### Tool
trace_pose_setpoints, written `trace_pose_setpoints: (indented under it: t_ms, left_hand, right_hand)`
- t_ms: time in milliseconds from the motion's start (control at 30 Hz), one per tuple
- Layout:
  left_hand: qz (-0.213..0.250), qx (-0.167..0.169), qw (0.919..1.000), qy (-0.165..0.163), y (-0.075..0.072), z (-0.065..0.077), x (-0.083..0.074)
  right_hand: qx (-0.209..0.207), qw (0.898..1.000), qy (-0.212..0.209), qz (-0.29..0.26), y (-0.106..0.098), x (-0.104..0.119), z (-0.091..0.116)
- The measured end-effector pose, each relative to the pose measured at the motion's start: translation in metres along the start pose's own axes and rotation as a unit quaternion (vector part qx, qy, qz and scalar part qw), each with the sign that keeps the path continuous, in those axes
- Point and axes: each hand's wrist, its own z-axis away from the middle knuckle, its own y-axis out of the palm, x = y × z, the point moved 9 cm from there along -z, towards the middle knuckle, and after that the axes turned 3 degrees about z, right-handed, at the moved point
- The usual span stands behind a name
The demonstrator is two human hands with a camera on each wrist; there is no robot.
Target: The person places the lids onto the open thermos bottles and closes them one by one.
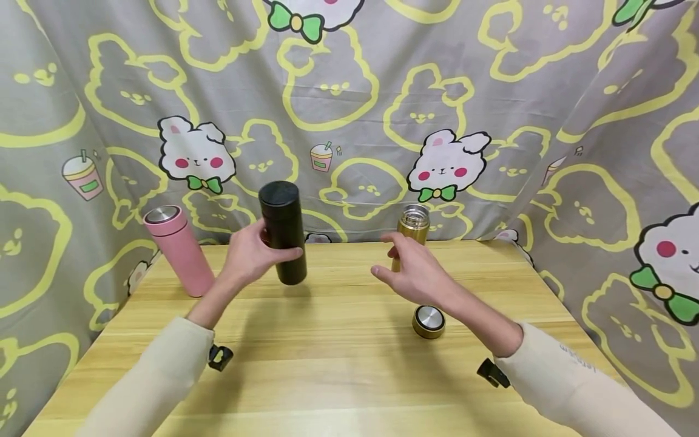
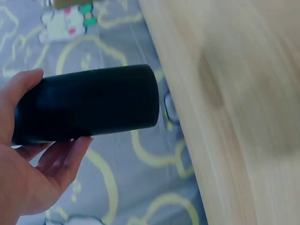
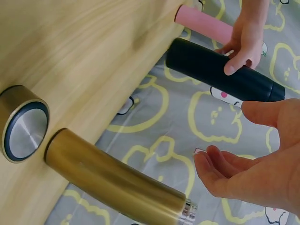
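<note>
My left hand (image 1: 252, 252) grips a black thermos flask (image 1: 289, 243) around its body, thumb across the front. The flask stands nearly upright with its lid on, and its base hangs over the wooden table. In the left wrist view, the dark body of that flask runs out past the fingers. My right hand (image 1: 417, 273) holds nothing; its fingers are loosely bent, with thumb and fingertips apart. Behind it stands a gold thermos flask (image 1: 415, 227) without its lid, its steel neck showing. Its gold lid (image 1: 428, 321) lies on the table near the right wrist.
A pink thermos flask (image 1: 182, 255) with a steel-topped lid stands at the left, close to my left forearm. The wooden table (image 1: 327, 376) ends at a patterned curtain (image 1: 349, 152) that hangs behind it and along both sides.
</note>
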Motion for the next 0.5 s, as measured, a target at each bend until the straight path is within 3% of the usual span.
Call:
trace_pose_setpoints:
  t_ms: [267,500]
  left_hand:
    - [-0.005,-0.093,0.9942,-0.054,-0.044,-0.008,0.041]
    - [-0.008,-0.137,0.9839,-0.114,-0.051,-0.007,0.083]
  right_hand:
    - [0.003,1.0,0.004,-0.007,0.008,-0.008,0.0]
    - [0.003,1.0,0.013,-0.014,0.011,-0.014,-0.001]
